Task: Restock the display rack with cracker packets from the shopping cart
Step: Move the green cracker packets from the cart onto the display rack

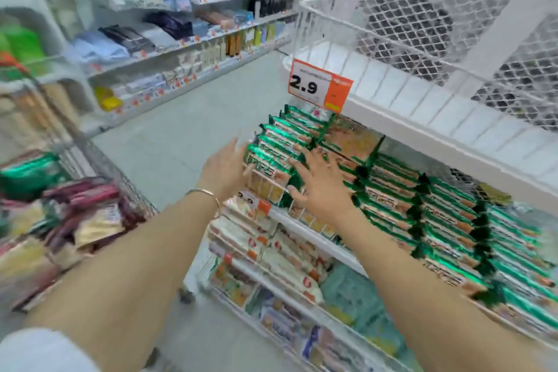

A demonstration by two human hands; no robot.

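Green cracker packets (282, 142) stand in a leaning row at the left end of the white display rack (389, 127). More green packets (447, 220) fill the same shelf to the right. My left hand (225, 167) touches the front packet's left end with straight fingers. My right hand (317, 187), fingers spread, presses the right side of that same row. The shopping cart (120, 181) at the left holds green (28, 172) and maroon packets (87, 199).
An orange and white price tag reading 2.9 (318, 84) hangs from the empty upper shelf. Lower rack shelves hold white packets (271, 248). Across the grey aisle floor (187, 130) stand stocked store shelves (187, 39).
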